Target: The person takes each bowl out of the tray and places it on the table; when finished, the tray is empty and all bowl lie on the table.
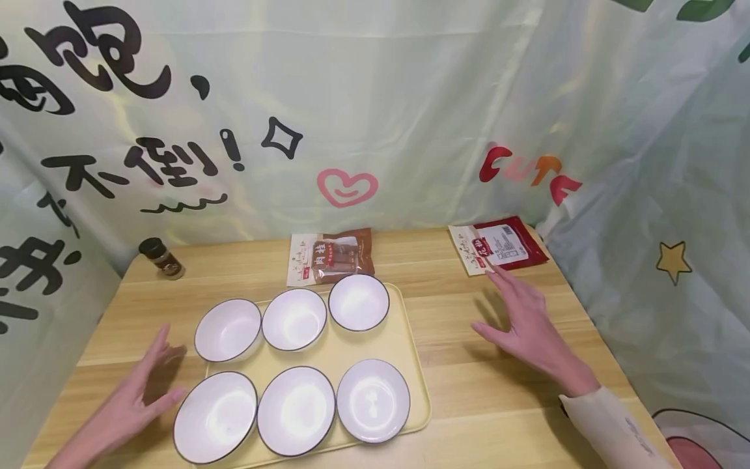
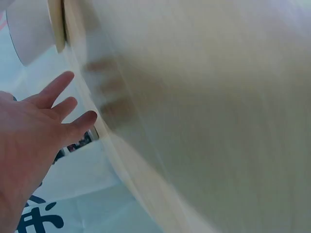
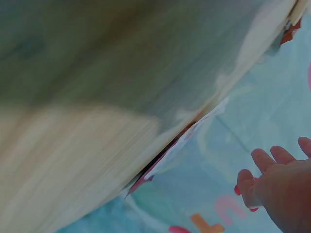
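Observation:
Two rows of white dark-rimmed bowls stand on a pale yellow tray [image 1: 419, 384]; the nearest to my left hand is the front left bowl [image 1: 215, 417]. My left hand [image 1: 131, 397] hovers left of the tray, fingers spread and holding nothing; in the left wrist view its fingers are apart too. Over the right part of the table my right hand [image 1: 527, 326] reaches forward, thumb and fingers apart. Its fingertips overlap the lower edge of a red and white packet [image 1: 504, 244] in the head view; contact cannot be told. The right wrist view shows that hand holding nothing.
A brown and white packet [image 1: 331, 257] lies behind the tray. At the table's back left is a small dark-capped spice jar [image 1: 161, 258], tilted in view. Printed cloth [image 1: 410, 130] hangs behind and beside the wooden table [image 1: 457, 417].

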Available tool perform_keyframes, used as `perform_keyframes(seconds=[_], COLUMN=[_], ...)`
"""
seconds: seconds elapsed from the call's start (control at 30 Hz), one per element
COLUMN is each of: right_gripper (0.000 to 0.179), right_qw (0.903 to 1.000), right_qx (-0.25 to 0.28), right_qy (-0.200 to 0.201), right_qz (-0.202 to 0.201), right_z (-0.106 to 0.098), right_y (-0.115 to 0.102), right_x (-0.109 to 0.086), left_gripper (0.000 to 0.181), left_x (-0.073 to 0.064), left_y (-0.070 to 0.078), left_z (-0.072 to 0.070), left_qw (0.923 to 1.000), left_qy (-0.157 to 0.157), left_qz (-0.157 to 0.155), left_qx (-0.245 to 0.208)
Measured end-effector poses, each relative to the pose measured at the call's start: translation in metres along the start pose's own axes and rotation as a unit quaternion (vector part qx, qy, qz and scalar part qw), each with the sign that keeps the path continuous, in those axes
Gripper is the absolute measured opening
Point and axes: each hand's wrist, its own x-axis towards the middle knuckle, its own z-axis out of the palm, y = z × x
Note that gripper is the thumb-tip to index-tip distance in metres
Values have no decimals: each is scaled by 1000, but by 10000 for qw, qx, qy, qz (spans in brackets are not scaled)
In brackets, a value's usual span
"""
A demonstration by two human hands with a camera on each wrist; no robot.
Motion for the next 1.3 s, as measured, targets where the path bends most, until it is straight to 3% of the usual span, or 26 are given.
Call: perform_keyframes(seconds=[0.27,0.6,1.0,1.1,1.3], right_gripper=[108,111,123,127,132], right_qw=[9930,9623,9255,9225,9297], right_qx=[1041,2464,3247,3247,3077], right_qy=[-471,-1076,-1731,-1829,-1853], right_qz=[305,422,901,1010,815], right_z=[16,51,89,98,111], right_y=[-25,-72,-104,-110,-116], right_x=[18,51,77,82,92], left_gripper=[108,108,113,113,108], left_x=[7,11,14,13,11], left_y=[17,12,8,7,4], left_z=[8,17,18,19,19], left_qw=[9984,9973,9959,9961,9965], left_qy=[-357,-463,-597,-582,-591], left_qz=[-373,331,297,304,96], left_qx=[-223,-458,-604,-591,-580])
